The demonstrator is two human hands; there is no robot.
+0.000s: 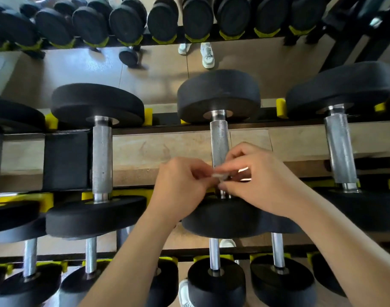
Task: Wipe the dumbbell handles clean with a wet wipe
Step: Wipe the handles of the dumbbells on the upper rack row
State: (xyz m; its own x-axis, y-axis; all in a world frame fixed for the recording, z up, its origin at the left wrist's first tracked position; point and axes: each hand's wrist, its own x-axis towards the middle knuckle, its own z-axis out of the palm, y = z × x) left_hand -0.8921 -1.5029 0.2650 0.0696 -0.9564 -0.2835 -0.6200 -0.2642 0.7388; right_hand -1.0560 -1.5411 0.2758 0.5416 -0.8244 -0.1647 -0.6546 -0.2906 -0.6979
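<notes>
The left hand [180, 187] and right hand [260, 185] both pinch a small wet wipe [218, 175] at the near end of the middle dumbbell handle [220, 140], so wiping looks barely started, with the neighbouring handles [102, 158] still to do.

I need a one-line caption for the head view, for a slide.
In front of the handle of a racked dumbbell, the left hand and right hand pinch a small white wipe.

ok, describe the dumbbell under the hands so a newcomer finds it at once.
On the middle row of the black-and-yellow rack lie large black dumbbells with knurled steel handles. Take the dumbbell just right of centre. Only its handle's near end is hidden by the left hand and right hand, both pinching a small white wipe.
</notes>
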